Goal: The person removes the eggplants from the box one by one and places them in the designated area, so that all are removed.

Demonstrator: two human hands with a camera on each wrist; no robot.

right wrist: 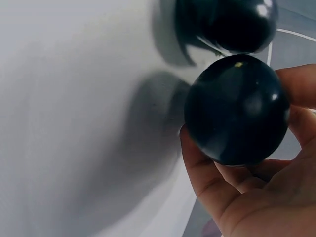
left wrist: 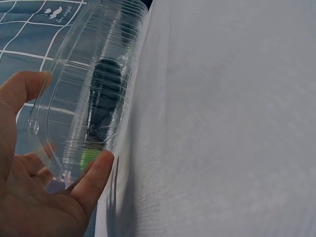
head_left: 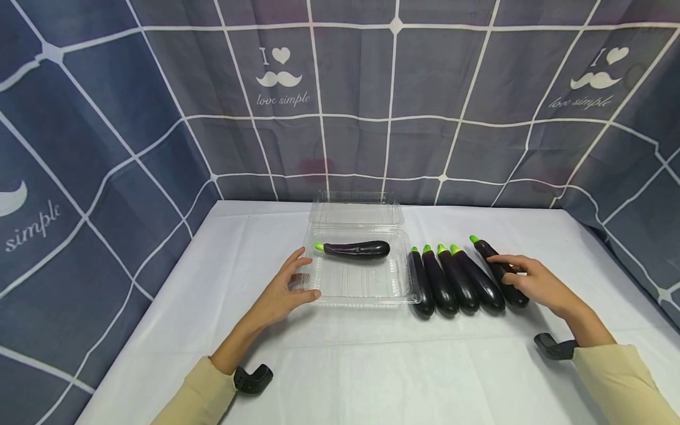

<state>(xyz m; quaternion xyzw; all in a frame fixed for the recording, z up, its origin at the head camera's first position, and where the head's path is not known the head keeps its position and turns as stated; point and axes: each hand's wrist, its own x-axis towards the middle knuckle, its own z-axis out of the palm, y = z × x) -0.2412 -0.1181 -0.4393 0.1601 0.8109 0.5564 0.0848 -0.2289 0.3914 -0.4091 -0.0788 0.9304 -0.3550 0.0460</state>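
Observation:
A clear plastic clamshell box (head_left: 353, 283) lies open on the table with one eggplant (head_left: 358, 250) lying crosswise inside. My left hand (head_left: 278, 292) holds the box by its front left corner, thumb along the front and fingers around the left side; the left wrist view shows the clear wall between them. At the right, my right hand (head_left: 533, 282) grips the rightmost eggplant (head_left: 499, 268) of a row by its thick end. In the right wrist view, that eggplant's dark round end (right wrist: 237, 111) sits between thumb and fingers, close to a neighbouring eggplant (right wrist: 232, 22).
Several more eggplants (head_left: 451, 283) lie side by side right of the box, green stems pointing away. The box's lid (head_left: 356, 213) is folded back toward the grey checked cloth (head_left: 350, 147). White cloth covers the table (head_left: 372, 366).

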